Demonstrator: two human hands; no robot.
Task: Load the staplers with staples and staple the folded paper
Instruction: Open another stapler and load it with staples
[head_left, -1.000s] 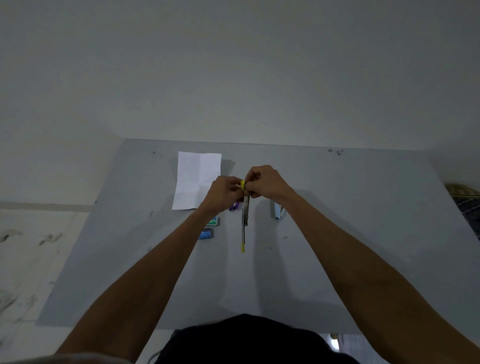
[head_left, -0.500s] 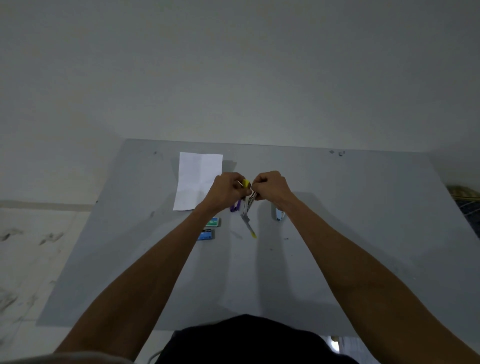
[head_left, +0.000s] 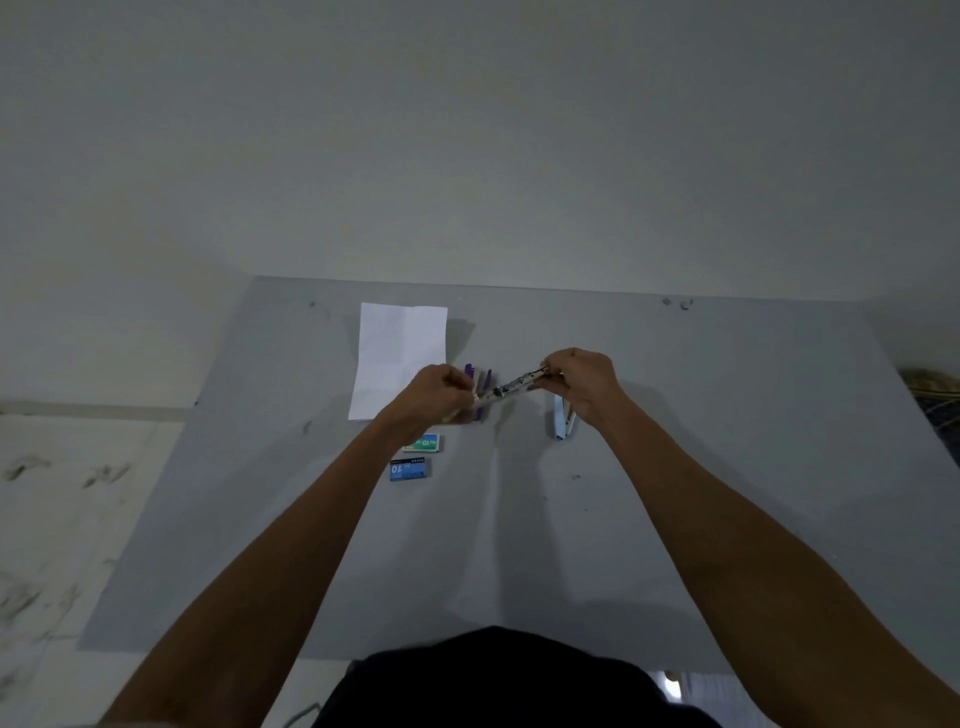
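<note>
Nearest on the grey table (head_left: 727, 519) lie a blue staple box (head_left: 409, 469) and a green one (head_left: 423, 443). Above them the left hand (head_left: 434, 395) and right hand (head_left: 582, 382) pinch an opened stapler (head_left: 511, 387) at either end. A light-blue stapler (head_left: 560, 422) lies right, a purple stapler (head_left: 480, 384) behind, and the folded paper (head_left: 400, 358) far left.

— Any print you can read?
— "10" on the green staple box (head_left: 425, 443) just below the left grip (head_left: 439, 391), and "10" on the blue staple box (head_left: 409, 469) beneath it. Smaller lettering is illegible.

Grey table (head_left: 727, 467) against plain pale wall (head_left: 467, 130); dim light; floor (head_left: 62, 493) possibly stained.
</note>
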